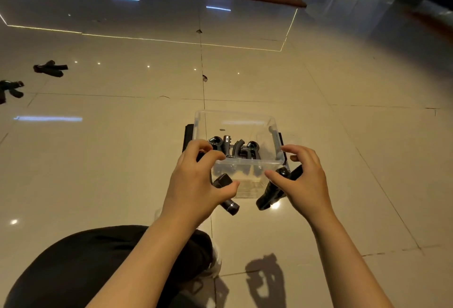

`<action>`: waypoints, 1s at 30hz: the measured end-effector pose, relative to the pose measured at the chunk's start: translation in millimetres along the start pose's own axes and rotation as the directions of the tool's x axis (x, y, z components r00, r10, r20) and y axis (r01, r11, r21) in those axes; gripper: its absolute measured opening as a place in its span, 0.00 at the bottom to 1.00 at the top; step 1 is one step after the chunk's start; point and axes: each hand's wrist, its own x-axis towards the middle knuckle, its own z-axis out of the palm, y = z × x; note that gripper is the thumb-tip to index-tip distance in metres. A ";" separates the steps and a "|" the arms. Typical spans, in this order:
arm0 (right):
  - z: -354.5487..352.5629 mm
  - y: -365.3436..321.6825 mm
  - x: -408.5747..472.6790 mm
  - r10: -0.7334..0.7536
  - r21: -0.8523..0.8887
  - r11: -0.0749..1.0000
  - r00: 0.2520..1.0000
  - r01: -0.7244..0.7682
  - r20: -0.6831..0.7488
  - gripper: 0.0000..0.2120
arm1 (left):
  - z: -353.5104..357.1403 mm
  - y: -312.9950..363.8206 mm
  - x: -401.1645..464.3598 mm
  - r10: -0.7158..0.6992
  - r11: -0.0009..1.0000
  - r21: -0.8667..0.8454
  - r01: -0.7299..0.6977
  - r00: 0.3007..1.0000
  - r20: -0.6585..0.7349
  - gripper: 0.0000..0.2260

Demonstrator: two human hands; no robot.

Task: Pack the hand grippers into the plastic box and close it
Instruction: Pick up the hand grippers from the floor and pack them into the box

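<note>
Plastic box [247,172] on tiled floor [122,160], lid off, several hand grippers [232,148] inside | left hand [196,180] at box's near-left corner, fingers curled, grip uncertain | right hand [304,180] at near-right corner, fingers spread, holding nothing | loose grippers [50,68] far left, well apart from box

Hand grippers [232,148] in box [235,118]
</note>
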 end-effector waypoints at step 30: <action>-19.5 129.8 262.5 -0.400 -0.037 0.810 0.597 0.586 0.696 0.40 | 113.2 39.0 154.7 -0.255 0.908 0.297 0.294 0.953 -0.165 0.22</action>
